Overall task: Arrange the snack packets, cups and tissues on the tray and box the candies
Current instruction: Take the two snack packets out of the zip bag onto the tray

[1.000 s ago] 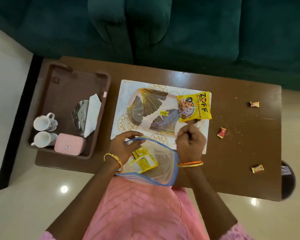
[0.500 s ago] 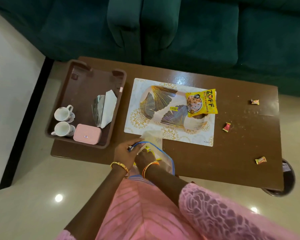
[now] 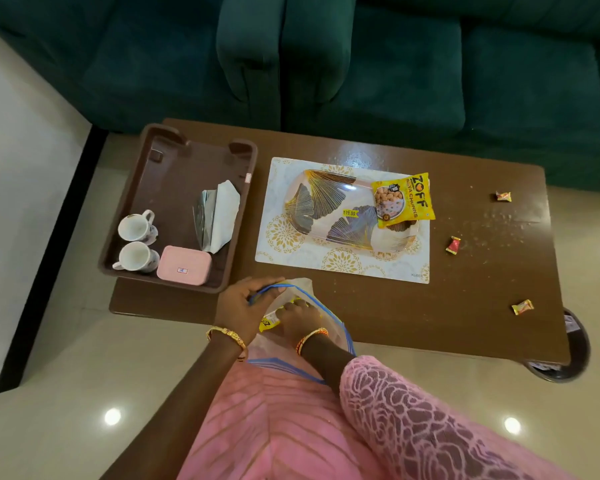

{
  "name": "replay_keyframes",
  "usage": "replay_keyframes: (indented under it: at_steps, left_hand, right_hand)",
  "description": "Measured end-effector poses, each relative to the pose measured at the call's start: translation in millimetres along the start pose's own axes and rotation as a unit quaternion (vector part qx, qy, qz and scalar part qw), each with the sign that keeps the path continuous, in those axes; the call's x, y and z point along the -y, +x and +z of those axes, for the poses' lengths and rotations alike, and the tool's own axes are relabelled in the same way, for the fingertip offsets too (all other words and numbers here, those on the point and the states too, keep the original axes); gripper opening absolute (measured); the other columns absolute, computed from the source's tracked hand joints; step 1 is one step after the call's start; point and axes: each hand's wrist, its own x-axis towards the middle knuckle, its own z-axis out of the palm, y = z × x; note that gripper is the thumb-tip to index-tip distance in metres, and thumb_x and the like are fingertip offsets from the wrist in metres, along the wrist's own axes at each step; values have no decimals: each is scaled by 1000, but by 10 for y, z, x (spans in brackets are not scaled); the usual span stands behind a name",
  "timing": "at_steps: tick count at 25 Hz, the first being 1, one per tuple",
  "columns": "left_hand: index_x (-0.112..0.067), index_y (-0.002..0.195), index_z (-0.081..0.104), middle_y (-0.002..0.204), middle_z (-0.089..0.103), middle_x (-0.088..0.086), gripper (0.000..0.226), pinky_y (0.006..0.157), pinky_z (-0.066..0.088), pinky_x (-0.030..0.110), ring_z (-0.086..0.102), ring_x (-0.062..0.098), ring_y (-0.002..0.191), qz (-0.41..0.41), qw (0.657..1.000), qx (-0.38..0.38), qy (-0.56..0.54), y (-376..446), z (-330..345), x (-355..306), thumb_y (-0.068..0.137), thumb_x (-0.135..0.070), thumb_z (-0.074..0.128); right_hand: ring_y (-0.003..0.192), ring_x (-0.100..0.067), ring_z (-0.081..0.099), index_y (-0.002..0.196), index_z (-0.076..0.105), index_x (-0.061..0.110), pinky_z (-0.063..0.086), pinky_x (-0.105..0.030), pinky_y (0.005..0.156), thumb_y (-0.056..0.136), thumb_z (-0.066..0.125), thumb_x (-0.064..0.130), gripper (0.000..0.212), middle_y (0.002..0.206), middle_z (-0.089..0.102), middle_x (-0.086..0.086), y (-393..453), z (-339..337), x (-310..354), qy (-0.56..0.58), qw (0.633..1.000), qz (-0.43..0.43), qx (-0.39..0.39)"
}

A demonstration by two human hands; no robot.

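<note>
My left hand [image 3: 242, 306] pinches the blue-edged mouth of a clear zip bag [image 3: 329, 327] at the table's near edge. Inside that bag my right hand [image 3: 298, 322] grips a yellow snack packet [image 3: 268, 323]. Another yellow snack packet [image 3: 403, 199] lies on the right end of the leaf-patterned tray [image 3: 326, 209], which sits on a white placemat [image 3: 278, 244]. A brown tray [image 3: 177, 181] at the left holds two white cups [image 3: 137, 242], a pink box [image 3: 184, 265] and folded tissues [image 3: 219, 216]. Three wrapped candies [image 3: 453, 244] lie loose on the table's right part.
The brown table [image 3: 465, 306] stands before a green sofa [image 3: 361, 64]. Crumbs speckle the table near the candies. A dark round bin [image 3: 568, 362] sits on the tiled floor by the table's near right corner.
My right hand left the tray area and went into the zip bag, where it now grips the yellow packet. The left hand kept hold of the bag's mouth. The camera view shifted.
</note>
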Motion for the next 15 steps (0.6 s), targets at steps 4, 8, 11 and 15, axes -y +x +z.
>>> replay_keyframes:
  at_steps: [4, 8, 11, 15]
  left_hand:
    - [-20, 103, 72, 86, 63, 3, 21, 66, 46, 22, 59, 17, 77, 19, 986, -41, 163, -9, 92, 198, 82, -20, 67]
    - [-19, 104, 72, 93, 63, 10, 22, 66, 43, 30, 60, 26, 84, 2, 975, -51, 216, 37, 210, 282, 83, -18, 65]
    - [-13, 101, 73, 97, 65, 13, 21, 73, 49, 34, 62, 30, 89, -31, 985, -82, 148, 133, 158, 273, 82, -17, 67]
    - [-5, 99, 72, 102, 69, 21, 22, 83, 47, 33, 63, 34, 95, -85, 988, -116, 51, 293, 17, 218, 79, -15, 70]
  right_hand:
    - [115, -36, 56, 124, 51, -1, 49, -46, 95, 97, 41, 17, 34, 124, 58, -22, -1, -134, 182, 4, 1000, 23, -5]
    - [112, -40, 56, 117, 55, -3, 45, -46, 94, 94, 41, 8, 30, 118, 61, -25, -247, -375, 376, 1, 999, 39, -32]
    - [108, -37, 59, 112, 63, 5, 46, -40, 91, 87, 53, 11, 28, 113, 66, -22, -626, -645, 304, 103, 988, 60, -100]
    - [86, -36, 66, 94, 71, 7, 46, -29, 69, 83, 61, 7, 15, 90, 73, -22, -1206, -1043, -51, 291, 919, 82, -252]
